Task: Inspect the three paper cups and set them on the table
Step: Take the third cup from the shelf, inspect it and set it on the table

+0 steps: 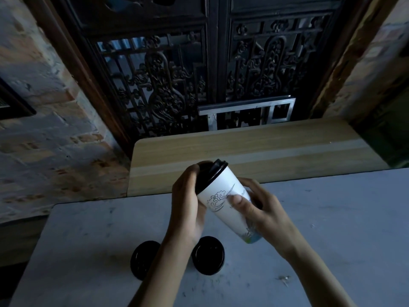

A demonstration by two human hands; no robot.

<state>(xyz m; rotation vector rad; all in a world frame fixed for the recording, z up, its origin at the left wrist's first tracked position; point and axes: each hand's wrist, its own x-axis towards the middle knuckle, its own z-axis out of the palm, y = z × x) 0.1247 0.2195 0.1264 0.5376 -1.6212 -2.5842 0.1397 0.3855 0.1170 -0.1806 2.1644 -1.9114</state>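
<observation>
A white paper cup (223,202) with a black lid and a line drawing of clouds is held tilted above the grey table (332,218), lid pointing up and away. My left hand (188,204) wraps the lid end. My right hand (261,209) grips the lower body, thumb across the print. Two more cups stand upright on the table under my forearms, seen from above as black lids: one (142,260) at the left, the other (209,254) just right of my left wrist.
A wooden bench or counter (276,149) runs behind the grey table. Behind it stands a dark carved lattice door (199,74) with a metal frame (247,109) leaning on it. Brick walls flank both sides.
</observation>
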